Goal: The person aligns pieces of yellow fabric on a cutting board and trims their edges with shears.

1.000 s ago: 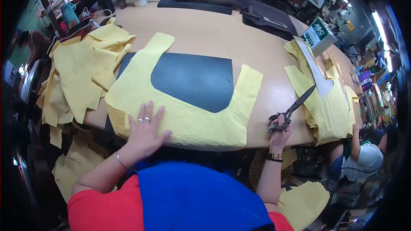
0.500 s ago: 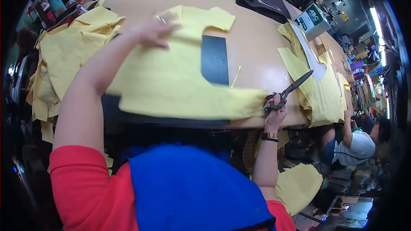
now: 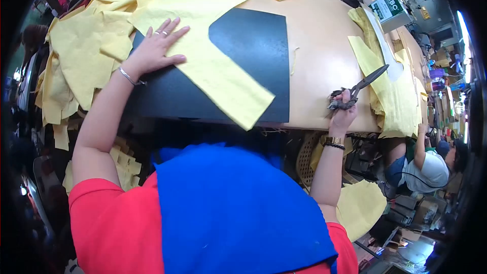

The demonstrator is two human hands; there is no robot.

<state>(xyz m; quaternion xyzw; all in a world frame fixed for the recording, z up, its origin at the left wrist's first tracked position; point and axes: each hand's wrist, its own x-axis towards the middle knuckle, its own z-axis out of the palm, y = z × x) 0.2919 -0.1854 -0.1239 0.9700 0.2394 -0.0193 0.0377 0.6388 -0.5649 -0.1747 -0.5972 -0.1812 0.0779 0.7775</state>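
Observation:
A cut piece of yellow fabric (image 3: 203, 0) lies partly over a dark board (image 3: 253, 35), one arm of it slanting toward the table's near edge. My left hand (image 3: 157, 48) rests on the fabric's left side with fingers spread. In my right hand (image 3: 345, 111) is a pair of dark scissors (image 3: 362, 83), gripped by the wrapped handles. Their blades point up and to the right, and the hand is apart from the fabric, over the bare tabletop.
Heaped yellow fabric (image 3: 76, 50) covers the table's left end. More yellow pieces (image 3: 390, 101) lie at the right with a pale template (image 3: 393, 71) on them, near an ABC box (image 3: 390, 10). A thin yellow scrap (image 3: 294, 60) is by the board. Another person (image 3: 426, 167) sits at the right.
The yellow fabric has turned and shifted up and away from the right hand, uncovering more of the dark board. My right hand no longer touches its edge and still grips the scissors.

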